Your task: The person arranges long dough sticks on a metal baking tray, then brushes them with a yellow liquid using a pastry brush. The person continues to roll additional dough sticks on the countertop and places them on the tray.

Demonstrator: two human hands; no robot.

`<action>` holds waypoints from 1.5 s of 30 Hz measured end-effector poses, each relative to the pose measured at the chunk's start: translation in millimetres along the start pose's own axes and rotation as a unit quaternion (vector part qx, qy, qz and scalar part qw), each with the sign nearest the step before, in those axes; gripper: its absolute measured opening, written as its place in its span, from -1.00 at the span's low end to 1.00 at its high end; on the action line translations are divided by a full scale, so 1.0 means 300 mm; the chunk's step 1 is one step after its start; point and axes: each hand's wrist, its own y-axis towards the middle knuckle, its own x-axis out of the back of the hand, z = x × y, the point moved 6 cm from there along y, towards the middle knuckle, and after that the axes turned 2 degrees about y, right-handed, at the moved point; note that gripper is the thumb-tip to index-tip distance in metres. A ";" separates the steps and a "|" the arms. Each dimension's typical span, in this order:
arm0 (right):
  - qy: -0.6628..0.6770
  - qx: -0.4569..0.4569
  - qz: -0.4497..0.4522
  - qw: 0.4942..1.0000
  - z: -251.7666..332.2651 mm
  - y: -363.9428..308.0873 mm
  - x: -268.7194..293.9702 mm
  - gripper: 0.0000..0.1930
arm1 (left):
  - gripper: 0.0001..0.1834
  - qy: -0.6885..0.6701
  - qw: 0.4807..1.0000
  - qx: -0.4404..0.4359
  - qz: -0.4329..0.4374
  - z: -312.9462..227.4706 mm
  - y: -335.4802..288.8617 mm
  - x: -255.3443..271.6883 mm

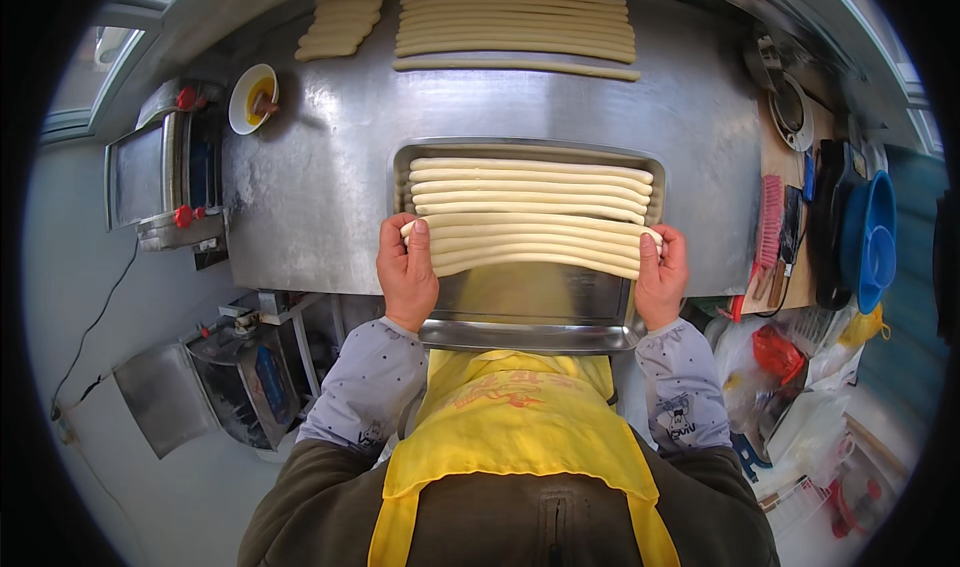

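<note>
A person in a yellow apron [530, 422] stands at the near edge of a metal surface [320, 202], seen from above. The left hand [408, 272] and right hand [661, 275] grip opposite ends of one side-by-side row of pale dough ropes [525, 242], thumbs on top, stretching it across the middle of a rectangular metal tray [520, 339]. The tray sits midway along the surface's near edge and appears to reach past it. Just beyond the held row, toward the tray's far edge, lies a second row [530, 185] of similar ropes.

Along the surface's far edge, near its middle, lie more long ropes [515, 29], one slightly apart; to their left is a group of shorter pieces [341, 23]. Near the far left corner stands a white bowl [240, 99] with something yellow inside. Beyond the right edge are a pink brush [771, 207] and a blue basin [868, 252].
</note>
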 end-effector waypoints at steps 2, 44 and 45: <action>-0.031 -0.010 -0.017 0.999 -0.022 -0.003 0.012 -0.71 | -0.78 0.017 1.000 0.001 -0.006 0.029 -0.002 0.003; -0.487 0.027 0.108 0.866 0.138 -0.038 -0.082 -0.48 | -0.44 0.422 0.904 -0.009 0.072 0.059 -0.002 0.012; -0.482 0.050 0.096 0.869 0.139 -0.042 -0.087 -0.47 | -0.41 0.414 0.907 -0.023 0.074 0.057 -0.013 0.011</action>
